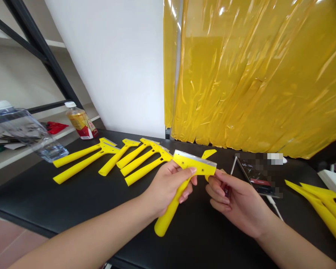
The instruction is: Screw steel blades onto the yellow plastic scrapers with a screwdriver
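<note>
A yellow scraper [172,207] with a metal strip along its wide head is held above the black table. My left hand [168,183] is wrapped round it just below the head, thumb on the front face. My right hand [235,198] pinches the right end of the head between thumb and forefinger, its other fingers curled. Behind the head, a small yellow plate [209,153] lies on the table. Several more yellow scrapers [112,163] lie side by side to the left, handles pointing toward the lower left.
The black table [100,213] carries a clear bottle [33,130] and a juice bottle [81,121] at the left. A phone [257,175] with a white cable lies right of centre. More yellow handles [322,209] are at the right edge. Yellow plastic film [241,82] hangs behind.
</note>
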A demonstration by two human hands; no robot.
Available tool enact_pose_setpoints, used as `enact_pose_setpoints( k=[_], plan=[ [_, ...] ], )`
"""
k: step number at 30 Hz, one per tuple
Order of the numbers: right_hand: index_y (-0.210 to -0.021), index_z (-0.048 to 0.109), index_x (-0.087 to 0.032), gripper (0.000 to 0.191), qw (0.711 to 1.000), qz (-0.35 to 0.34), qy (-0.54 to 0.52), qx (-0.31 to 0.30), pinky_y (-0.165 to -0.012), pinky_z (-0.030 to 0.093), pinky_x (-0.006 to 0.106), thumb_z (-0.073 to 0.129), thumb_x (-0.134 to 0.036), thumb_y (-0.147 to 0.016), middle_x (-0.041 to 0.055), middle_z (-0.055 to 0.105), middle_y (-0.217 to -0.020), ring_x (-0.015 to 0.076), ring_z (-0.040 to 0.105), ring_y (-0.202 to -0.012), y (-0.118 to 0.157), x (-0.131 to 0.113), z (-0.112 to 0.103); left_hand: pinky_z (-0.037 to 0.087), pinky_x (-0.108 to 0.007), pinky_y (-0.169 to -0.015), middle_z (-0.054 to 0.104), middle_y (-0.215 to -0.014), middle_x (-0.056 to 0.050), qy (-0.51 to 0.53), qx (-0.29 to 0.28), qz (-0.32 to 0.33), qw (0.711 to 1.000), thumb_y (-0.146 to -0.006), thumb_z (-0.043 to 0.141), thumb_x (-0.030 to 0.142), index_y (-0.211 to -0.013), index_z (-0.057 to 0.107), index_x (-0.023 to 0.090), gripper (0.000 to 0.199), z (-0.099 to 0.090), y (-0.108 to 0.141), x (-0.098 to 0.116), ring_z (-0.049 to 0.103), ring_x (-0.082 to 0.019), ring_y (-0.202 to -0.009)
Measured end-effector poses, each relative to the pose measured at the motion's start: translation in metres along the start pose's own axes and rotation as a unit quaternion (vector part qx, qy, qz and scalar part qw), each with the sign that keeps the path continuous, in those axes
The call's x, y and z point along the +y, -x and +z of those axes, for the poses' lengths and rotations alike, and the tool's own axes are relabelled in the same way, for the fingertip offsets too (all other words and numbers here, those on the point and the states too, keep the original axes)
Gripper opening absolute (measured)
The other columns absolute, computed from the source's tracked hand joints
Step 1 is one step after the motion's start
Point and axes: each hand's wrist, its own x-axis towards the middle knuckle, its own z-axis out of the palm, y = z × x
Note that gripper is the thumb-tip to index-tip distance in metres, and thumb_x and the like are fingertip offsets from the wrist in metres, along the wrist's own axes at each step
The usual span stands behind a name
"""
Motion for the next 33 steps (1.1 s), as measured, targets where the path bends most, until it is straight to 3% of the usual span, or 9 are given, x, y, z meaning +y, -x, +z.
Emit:
enact_pose_setpoints(
  k=[5,12,22,33],
  plan=[
    [-0.076,0.059,-0.020,0.026,1.000,-0.016,0.005,0.025,-0.047,0.015,0.023,0.073,-0.033,-0.092,-0.0039,0.046,-0.067,0.0093,0.016,-0.055,-0.0040,0.0047,-0.0008,0.034,-0.017,-0.038,0.063,-0.076,0.001,0.008,-0.015,-0.014,1.000,-0.094,0.070,0.035,-0.086,0.059,0.017,0.023,0.0003,0.0004,-0.0010,0.049,-0.005,-0.043],
    [-0.079,0.062,-0.019,0.023,0.999,-0.004,0.027,0.017,-0.047,0.016,0.021,0.076,-0.033,-0.090,-0.0050,0.044,-0.063,0.0076,0.015,-0.055,-0.0070,0.0081,-0.0035,0.035,-0.017,-0.039,0.062,-0.075,0.000,0.000,-0.057,-0.025,0.998,-0.097,0.066,0.035,-0.082,0.061,0.015,0.025,0.0022,0.0038,-0.0026,0.048,-0.004,-0.043],
    [-0.081,0.063,-0.019,0.019,0.997,-0.038,0.058,0.027,-0.048,0.017,0.022,0.072,-0.031,-0.092,-0.0038,0.049,-0.063,0.0065,0.020,-0.052,-0.0059,0.0065,0.0024,0.034,-0.017,-0.037,0.059,-0.071,0.001,-0.002,-0.054,-0.027,0.998,-0.095,0.068,0.036,-0.083,0.060,0.016,0.025,0.0019,0.0033,-0.0034,0.047,-0.005,-0.041],
    [-0.082,0.063,-0.020,0.017,0.994,-0.062,0.082,0.024,-0.048,0.017,0.024,0.073,-0.030,-0.091,-0.0045,0.047,-0.060,0.0076,0.021,-0.052,-0.0091,0.0059,-0.0056,0.035,-0.016,-0.037,0.060,-0.071,0.002,-0.001,-0.057,-0.023,0.998,-0.095,0.069,0.035,-0.083,0.057,0.017,0.024,0.0037,0.0038,-0.0032,0.048,-0.005,-0.041]
  ],
)
